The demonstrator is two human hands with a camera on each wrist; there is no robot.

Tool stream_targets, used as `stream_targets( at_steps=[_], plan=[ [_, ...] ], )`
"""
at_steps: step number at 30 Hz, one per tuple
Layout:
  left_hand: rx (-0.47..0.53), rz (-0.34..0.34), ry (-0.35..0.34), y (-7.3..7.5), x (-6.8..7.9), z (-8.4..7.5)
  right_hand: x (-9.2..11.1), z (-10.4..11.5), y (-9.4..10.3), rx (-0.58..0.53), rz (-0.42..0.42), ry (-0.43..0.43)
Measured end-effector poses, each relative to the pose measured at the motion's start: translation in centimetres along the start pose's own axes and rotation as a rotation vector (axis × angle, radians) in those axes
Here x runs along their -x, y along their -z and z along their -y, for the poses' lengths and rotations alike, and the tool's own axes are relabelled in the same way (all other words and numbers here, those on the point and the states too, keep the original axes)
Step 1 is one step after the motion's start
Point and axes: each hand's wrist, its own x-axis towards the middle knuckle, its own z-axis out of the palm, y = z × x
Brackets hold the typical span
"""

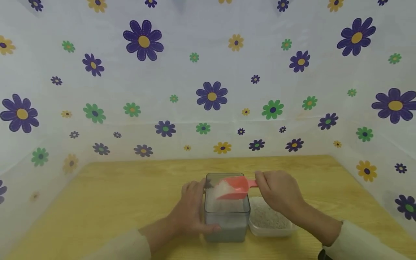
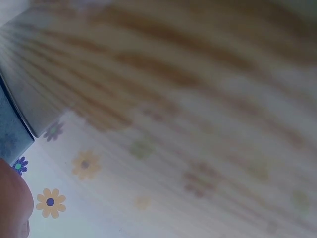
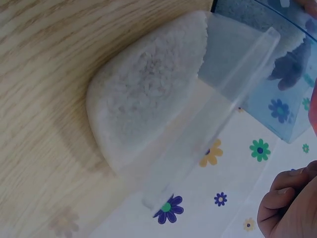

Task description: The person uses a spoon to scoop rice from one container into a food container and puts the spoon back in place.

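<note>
In the head view my right hand [image 1: 281,189] grips the handle of a pink scoop [image 1: 240,188], held level over the mouth of a clear, grey-tinted square container [image 1: 227,229]. White rice [image 1: 223,187] lies in the scoop. More rice shows inside the container, heaped higher toward its left. My left hand [image 1: 190,211] holds the container from the left, fingers along its side and thumb across the front. In the left wrist view, the container's edge [image 2: 17,119] shows at far left. The right wrist view catches a sliver of scoop [image 3: 314,109] above my curled fingers.
A low clear tub [image 1: 271,232] of rice stands right beside the container, partly under my right hand. Both sit on a wood-grain table [image 1: 130,195]. White flower-print sheeting [image 1: 182,79] rises behind and at both sides.
</note>
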Motion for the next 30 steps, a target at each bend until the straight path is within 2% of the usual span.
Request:
stream_targets(
  at_steps=[10,13,18,24,30],
  plan=[
    [-0.015,-0.004,0.005,0.2,-0.1,0.2,-0.2,-1.2,3.3,-0.04,-0.117,-0.033],
    [-0.02,0.0,0.002,0.2,-0.1,0.3,0.2,-2.2,4.2,-0.033,-0.15,-0.054],
    [-0.03,-0.007,-0.013,0.0,-0.2,0.3,1.1,-4.4,5.1,-0.011,-0.149,-0.098],
    [-0.029,-0.023,-0.025,0.0,-0.1,0.1,2.0,-7.2,4.4,0.057,-0.089,-0.116],
    [-0.021,-0.025,-0.024,-0.1,-0.1,0.2,2.1,-8.5,2.2,0.154,-0.021,-0.064]
  ],
)
